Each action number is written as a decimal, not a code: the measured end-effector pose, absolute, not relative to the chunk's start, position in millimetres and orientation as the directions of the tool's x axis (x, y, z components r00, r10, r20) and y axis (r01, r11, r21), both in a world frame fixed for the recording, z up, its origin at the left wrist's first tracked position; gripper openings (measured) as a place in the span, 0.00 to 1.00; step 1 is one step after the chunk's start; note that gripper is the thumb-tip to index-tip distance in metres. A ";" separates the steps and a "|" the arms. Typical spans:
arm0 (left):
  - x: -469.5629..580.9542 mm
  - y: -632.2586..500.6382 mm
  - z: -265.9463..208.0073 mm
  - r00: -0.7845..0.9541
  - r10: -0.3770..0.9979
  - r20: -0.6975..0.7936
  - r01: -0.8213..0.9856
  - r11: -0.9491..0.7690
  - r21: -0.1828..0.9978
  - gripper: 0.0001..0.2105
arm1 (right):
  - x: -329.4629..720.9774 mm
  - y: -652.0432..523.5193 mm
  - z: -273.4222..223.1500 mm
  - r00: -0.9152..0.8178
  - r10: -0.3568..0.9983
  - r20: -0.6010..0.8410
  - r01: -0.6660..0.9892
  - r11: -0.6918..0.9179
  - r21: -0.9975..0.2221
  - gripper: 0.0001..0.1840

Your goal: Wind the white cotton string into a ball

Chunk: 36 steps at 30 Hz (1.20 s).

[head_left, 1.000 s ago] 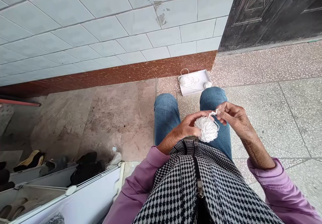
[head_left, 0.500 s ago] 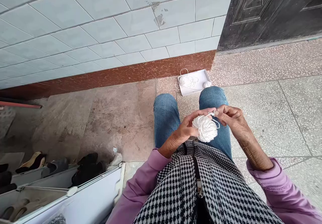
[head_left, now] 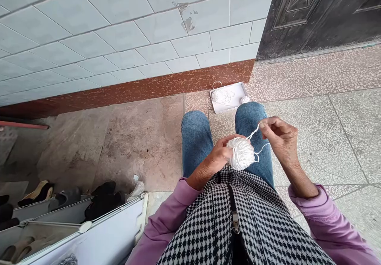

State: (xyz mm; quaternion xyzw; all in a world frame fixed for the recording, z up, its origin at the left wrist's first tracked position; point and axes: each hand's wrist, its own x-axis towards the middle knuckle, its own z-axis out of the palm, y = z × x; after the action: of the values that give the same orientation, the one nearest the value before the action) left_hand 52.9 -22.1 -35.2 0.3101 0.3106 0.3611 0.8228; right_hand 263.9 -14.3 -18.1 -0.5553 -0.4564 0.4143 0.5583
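A ball of white yarn (head_left: 242, 153) rests in my left hand (head_left: 222, 153), whose fingers wrap round its left and far side above my lap. My right hand (head_left: 281, 136) is to the right of the ball, thumb and forefinger pinched on a strand of yarn (head_left: 253, 132). That strand runs taut and slanting from the top of the ball up to the pinch. A second, looser strand (head_left: 263, 146) loops from the ball's right side toward my right palm, where its end is hidden.
A shallow white box (head_left: 235, 94) with loose yarn (head_left: 220, 96) and a small white ball (head_left: 244, 99) lies on the floor beyond my knees. A white rack (head_left: 89, 233) holding shoes (head_left: 104, 199) stands at lower left. A tiled wall (head_left: 119, 38) rises ahead, a dark door (head_left: 321, 14) at right.
My right hand has moved away from the ball, up and to the right, drawing a length of strand out. My left hand keeps the ball nearly in place.
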 end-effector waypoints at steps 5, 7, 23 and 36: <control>50.0 -20.6 -31.2 0.503 0.813 -0.292 -0.476 0.543 0.692 0.21 | 277.4 -16.8 -16.7 -0.199 0.977 -0.083 -0.278 -0.137 -0.951 0.13; 47.3 -19.6 -22.7 0.489 0.812 -0.319 -0.438 0.544 0.716 0.20 | 286.5 -21.3 -13.6 -0.417 0.905 -0.087 -0.329 -0.239 -0.913 0.13; 49.1 -15.6 -26.6 0.555 0.744 -0.372 -0.263 0.582 0.770 0.21 | 289.0 -23.9 -15.0 -0.485 0.872 -0.069 0.164 0.013 -0.986 0.29; 41.3 -18.0 -17.3 0.548 0.752 -0.368 -0.275 0.577 0.769 0.19 | 295.5 -22.4 -12.2 -0.309 0.951 -0.018 0.330 0.089 -0.940 0.22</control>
State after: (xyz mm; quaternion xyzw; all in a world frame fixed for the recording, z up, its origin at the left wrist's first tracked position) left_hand 41.3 -18.0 -17.3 0.3346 0.3558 0.3157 0.8135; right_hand 295.5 -22.4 -12.2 -0.4856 -0.6594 0.4686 0.3314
